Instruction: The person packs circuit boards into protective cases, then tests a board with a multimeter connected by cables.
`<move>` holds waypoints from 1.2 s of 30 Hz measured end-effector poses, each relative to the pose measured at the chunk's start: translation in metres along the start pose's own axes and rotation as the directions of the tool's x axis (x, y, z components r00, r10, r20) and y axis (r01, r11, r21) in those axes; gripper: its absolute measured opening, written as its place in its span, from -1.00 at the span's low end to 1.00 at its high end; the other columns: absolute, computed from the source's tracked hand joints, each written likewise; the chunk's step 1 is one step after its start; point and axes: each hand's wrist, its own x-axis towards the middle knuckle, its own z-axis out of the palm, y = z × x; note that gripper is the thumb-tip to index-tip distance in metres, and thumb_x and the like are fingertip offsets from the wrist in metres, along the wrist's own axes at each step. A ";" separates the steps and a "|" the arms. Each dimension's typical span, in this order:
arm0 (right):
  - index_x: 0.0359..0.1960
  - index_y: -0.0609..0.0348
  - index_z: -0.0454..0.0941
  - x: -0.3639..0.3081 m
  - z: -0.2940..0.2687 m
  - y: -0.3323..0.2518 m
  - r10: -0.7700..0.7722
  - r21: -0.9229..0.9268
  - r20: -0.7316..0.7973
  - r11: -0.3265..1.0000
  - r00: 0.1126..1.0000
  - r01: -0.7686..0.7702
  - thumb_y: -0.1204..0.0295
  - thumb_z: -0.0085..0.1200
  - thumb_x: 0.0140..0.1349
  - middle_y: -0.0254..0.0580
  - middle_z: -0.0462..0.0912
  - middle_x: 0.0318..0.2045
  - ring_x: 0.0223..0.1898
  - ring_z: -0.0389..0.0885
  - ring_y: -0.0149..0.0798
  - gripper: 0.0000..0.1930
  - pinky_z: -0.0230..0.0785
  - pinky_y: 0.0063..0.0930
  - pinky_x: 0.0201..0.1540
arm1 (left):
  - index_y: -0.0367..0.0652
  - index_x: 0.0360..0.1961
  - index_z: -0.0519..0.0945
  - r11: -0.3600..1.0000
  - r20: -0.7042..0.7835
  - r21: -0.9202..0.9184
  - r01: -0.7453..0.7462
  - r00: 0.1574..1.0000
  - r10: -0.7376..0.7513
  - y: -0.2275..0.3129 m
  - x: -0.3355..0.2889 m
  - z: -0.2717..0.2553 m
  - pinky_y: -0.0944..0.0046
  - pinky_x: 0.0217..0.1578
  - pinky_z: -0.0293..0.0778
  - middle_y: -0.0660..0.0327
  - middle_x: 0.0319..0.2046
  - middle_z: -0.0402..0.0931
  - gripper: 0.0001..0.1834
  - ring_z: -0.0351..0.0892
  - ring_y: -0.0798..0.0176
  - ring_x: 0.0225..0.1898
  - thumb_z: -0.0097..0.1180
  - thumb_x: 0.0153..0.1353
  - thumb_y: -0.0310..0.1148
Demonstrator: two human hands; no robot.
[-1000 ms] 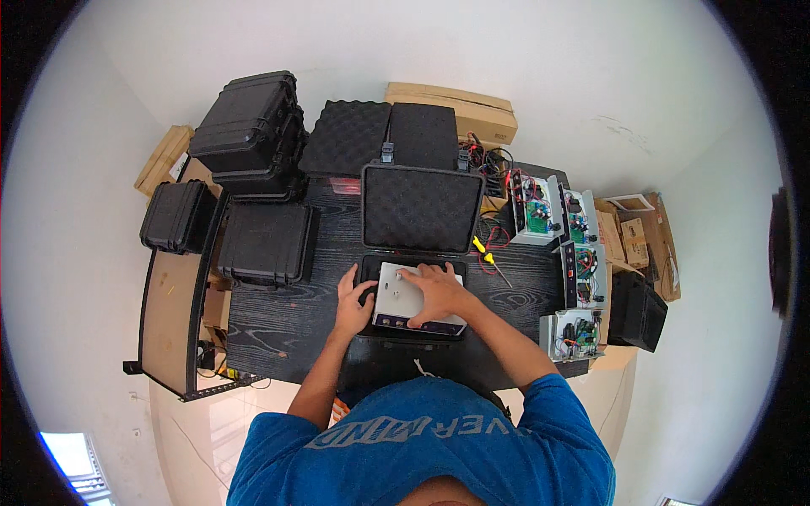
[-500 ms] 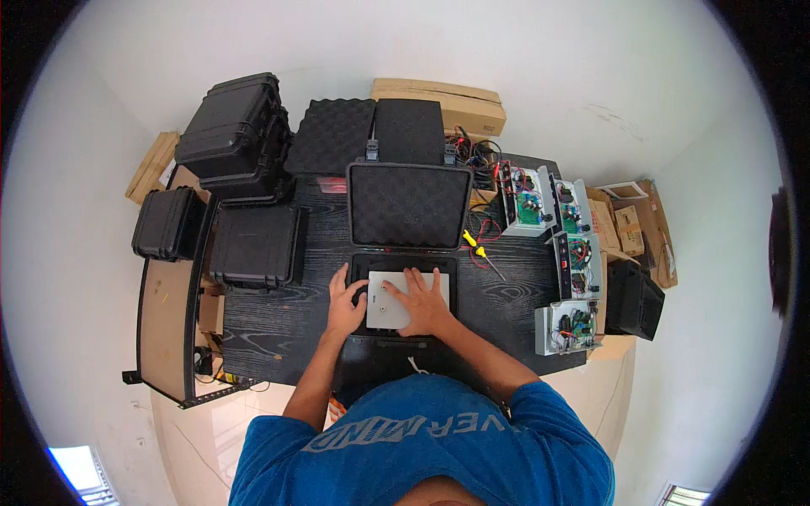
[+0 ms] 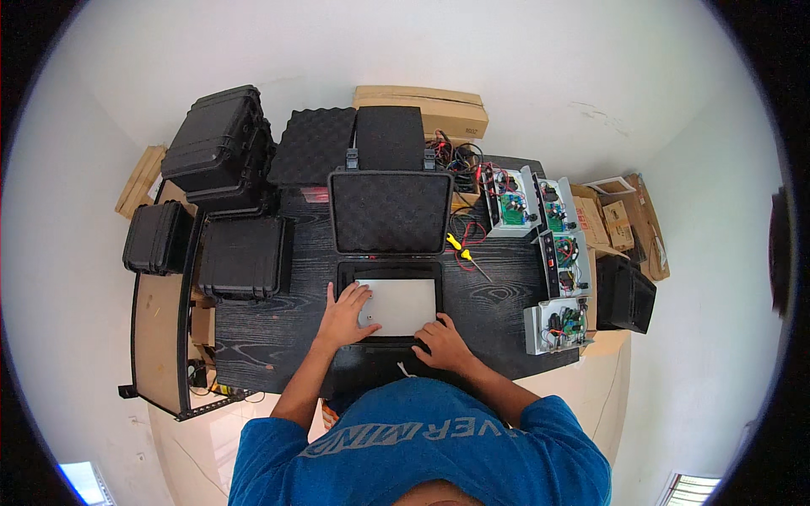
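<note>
In front of me an open black hard case [image 3: 343,271] lies on the table, its foam-lined lid [image 3: 391,213] raised at the back. A flat light-grey metal box [image 3: 405,305] sits in the base, with small round fittings near its left end. My left hand [image 3: 343,316] is open, fingers spread over the left end of the grey box. At the case's front right corner, my right hand [image 3: 445,344] bends its fingers loosely, apart from each other, by the rim. I see nothing held in it. The case's foam is partly hidden by the box.
A yellow-handled screwdriver [image 3: 468,255] and red and black cables [image 3: 460,160] lie right of the lid. Several grey housings with bare circuit boards [image 3: 557,253] line the right side. Black cases [image 3: 242,257] stand at left, foam sheets [image 3: 310,145] and cardboard boxes [image 3: 422,105] behind.
My right hand has left the top of the grey box for the case's front right corner. My left hand has shifted onto the box's left end. The whole view has shifted slightly.
</note>
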 end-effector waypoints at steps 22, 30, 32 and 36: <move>-0.04 0.03 0.60 0.011 0.012 0.008 0.127 0.018 -0.151 0.992 0.980 -0.126 0.22 0.23 0.17 -0.21 0.52 0.03 0.22 0.42 -0.08 -0.66 -0.15 0.42 0.45 | -0.36 0.50 0.11 0.990 0.131 0.092 -0.111 0.986 0.098 0.014 -0.009 -0.008 -0.61 0.40 -0.47 -0.11 0.46 0.17 0.63 0.05 -0.05 0.54 0.39 -0.50 0.56; -0.04 0.02 0.60 0.011 0.014 0.009 0.148 0.043 -0.135 0.989 0.980 -0.143 0.26 0.25 0.15 -0.20 0.51 0.03 0.22 0.41 -0.05 -0.66 0.01 0.40 0.39 | -0.37 0.48 0.14 0.996 0.121 -0.021 -0.088 0.989 0.090 0.016 -0.007 -0.009 -0.43 0.48 -0.44 -0.13 0.44 0.21 0.54 0.10 -0.08 0.52 0.49 -0.44 0.42; -0.04 0.02 0.60 0.010 0.015 0.010 0.151 0.034 -0.139 0.988 0.979 -0.148 0.26 0.25 0.15 -0.19 0.51 0.03 0.22 0.40 -0.05 -0.66 0.01 0.40 0.39 | -0.37 0.48 0.15 0.995 0.113 0.004 -0.102 0.988 0.101 0.017 -0.007 -0.010 -0.43 0.48 -0.42 -0.13 0.43 0.21 0.53 0.11 -0.09 0.51 0.47 -0.42 0.43; -0.05 0.01 0.59 0.012 0.008 0.006 0.153 0.060 -0.126 0.987 0.980 -0.146 0.25 0.26 0.13 -0.19 0.51 0.03 0.24 0.39 -0.03 -0.65 0.01 0.39 0.38 | -0.37 0.47 0.17 0.995 0.089 0.021 -0.096 0.992 0.094 0.013 -0.009 -0.003 -0.42 0.48 -0.37 -0.12 0.44 0.19 0.48 0.08 -0.06 0.52 0.43 -0.35 0.47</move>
